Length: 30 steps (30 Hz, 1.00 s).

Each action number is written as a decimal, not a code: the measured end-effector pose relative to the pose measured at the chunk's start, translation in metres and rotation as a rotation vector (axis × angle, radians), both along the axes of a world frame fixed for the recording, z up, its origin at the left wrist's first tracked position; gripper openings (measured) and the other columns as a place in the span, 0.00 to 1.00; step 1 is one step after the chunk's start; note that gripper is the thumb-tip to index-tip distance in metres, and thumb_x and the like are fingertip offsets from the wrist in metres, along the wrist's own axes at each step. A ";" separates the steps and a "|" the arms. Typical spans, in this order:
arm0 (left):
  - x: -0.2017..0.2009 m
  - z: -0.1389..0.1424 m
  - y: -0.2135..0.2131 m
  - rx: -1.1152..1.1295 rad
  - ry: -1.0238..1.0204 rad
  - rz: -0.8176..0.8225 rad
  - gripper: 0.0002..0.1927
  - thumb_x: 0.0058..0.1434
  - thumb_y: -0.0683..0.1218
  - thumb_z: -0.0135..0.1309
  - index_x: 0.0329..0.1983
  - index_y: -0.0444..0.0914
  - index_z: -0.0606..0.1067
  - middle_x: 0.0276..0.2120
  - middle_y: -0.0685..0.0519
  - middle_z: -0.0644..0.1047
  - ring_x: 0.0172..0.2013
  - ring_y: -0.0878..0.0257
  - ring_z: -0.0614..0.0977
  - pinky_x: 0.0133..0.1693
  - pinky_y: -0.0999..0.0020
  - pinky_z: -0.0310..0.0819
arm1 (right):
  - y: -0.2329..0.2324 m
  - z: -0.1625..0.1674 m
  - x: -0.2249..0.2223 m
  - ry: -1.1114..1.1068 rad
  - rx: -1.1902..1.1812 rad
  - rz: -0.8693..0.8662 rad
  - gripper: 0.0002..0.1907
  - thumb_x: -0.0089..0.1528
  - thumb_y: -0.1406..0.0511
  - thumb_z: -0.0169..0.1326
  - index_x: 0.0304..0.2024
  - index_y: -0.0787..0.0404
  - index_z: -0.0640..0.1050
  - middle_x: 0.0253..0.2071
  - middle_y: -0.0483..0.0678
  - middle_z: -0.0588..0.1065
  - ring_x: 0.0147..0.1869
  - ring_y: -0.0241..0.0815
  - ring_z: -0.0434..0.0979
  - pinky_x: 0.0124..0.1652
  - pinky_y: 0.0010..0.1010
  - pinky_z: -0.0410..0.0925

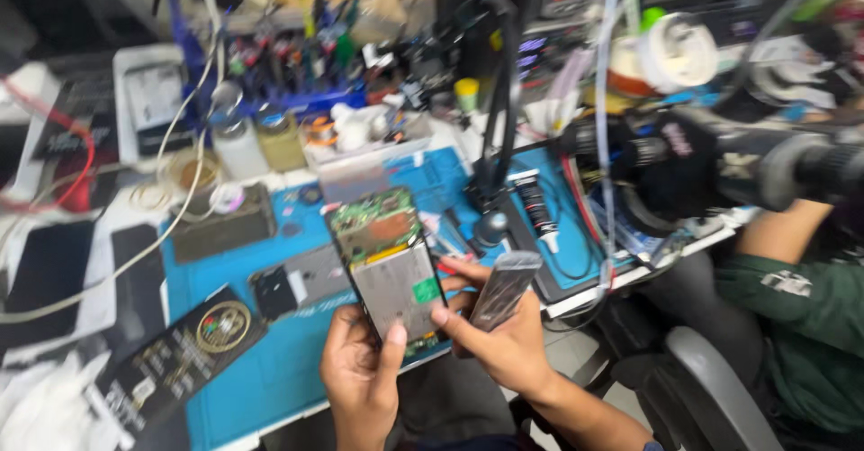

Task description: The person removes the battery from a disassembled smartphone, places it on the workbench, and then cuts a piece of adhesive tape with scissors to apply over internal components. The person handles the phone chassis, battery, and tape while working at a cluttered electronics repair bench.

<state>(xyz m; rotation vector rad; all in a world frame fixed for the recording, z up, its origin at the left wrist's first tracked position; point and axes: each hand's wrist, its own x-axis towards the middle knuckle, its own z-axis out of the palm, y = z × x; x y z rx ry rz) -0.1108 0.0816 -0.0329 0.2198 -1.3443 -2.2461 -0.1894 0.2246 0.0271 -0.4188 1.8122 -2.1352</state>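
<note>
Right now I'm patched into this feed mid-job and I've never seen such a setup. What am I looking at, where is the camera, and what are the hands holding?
There is no machine here: a person works with two bare hands, and the one picture comes from a camera worn on their head, looking down. The left hand holds an opened phone, its green circuit board and metal plate showing. The right hand touches the phone's lower edge with a finger and holds a flat silvery part; blur hides what it is. Below lies a blue work mat with a black box with a gold round mark, small jars and white cables. At the right sits another person in a green sleeve.
</note>
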 end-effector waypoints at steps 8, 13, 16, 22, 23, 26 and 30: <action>-0.013 0.045 0.039 0.033 -0.033 -0.172 0.37 0.54 0.32 0.60 0.65 0.36 0.59 0.46 0.44 0.78 0.45 0.54 0.83 0.47 0.59 0.81 | 0.086 0.024 0.004 -0.004 0.083 0.136 0.33 0.60 0.67 0.60 0.68 0.62 0.67 0.51 0.46 0.79 0.37 0.28 0.75 0.30 0.19 0.70; -0.010 0.059 0.043 0.161 -0.064 -0.208 0.39 0.50 0.31 0.61 0.63 0.37 0.59 0.43 0.44 0.78 0.41 0.50 0.87 0.46 0.53 0.84 | 0.135 0.016 -0.018 0.381 0.674 -0.264 0.30 0.59 0.71 0.55 0.64 0.64 0.65 0.46 0.55 0.72 0.41 0.41 0.73 0.40 0.32 0.70; -0.010 0.059 0.045 0.174 0.036 -0.194 0.40 0.50 0.30 0.62 0.64 0.37 0.58 0.44 0.45 0.76 0.40 0.52 0.85 0.45 0.50 0.85 | 0.151 0.000 -0.032 0.652 0.817 -0.279 0.28 0.59 0.73 0.54 0.62 0.67 0.64 0.50 0.61 0.70 0.53 0.55 0.72 0.50 0.41 0.67; 0.007 0.043 0.035 0.196 0.057 -0.158 0.40 0.55 0.30 0.62 0.67 0.38 0.57 0.49 0.48 0.74 0.47 0.56 0.83 0.47 0.52 0.86 | 0.145 -0.038 -0.048 0.712 1.080 -0.365 0.24 0.61 0.75 0.56 0.61 0.64 0.71 0.50 0.65 0.71 0.54 0.67 0.73 0.51 0.51 0.68; 0.010 0.041 0.030 0.187 0.043 -0.167 0.40 0.55 0.30 0.62 0.67 0.38 0.56 0.48 0.47 0.75 0.46 0.56 0.83 0.48 0.52 0.86 | 0.142 -0.042 -0.050 0.729 1.091 -0.385 0.24 0.61 0.75 0.56 0.60 0.64 0.72 0.51 0.65 0.72 0.53 0.67 0.73 0.50 0.51 0.68; 0.013 0.037 0.017 0.179 0.012 -0.199 0.39 0.58 0.30 0.60 0.68 0.38 0.56 0.48 0.45 0.77 0.45 0.56 0.84 0.48 0.54 0.86 | 0.131 -0.051 -0.059 0.767 1.159 -0.425 0.22 0.61 0.75 0.57 0.59 0.64 0.77 0.50 0.63 0.73 0.50 0.65 0.75 0.48 0.51 0.69; 0.012 0.030 -0.001 0.193 0.021 -0.188 0.35 0.62 0.31 0.58 0.68 0.36 0.56 0.48 0.44 0.78 0.44 0.54 0.85 0.49 0.55 0.85 | 0.121 -0.065 -0.082 0.863 1.228 -0.478 0.22 0.61 0.77 0.57 0.59 0.66 0.79 0.49 0.62 0.73 0.51 0.64 0.74 0.49 0.49 0.68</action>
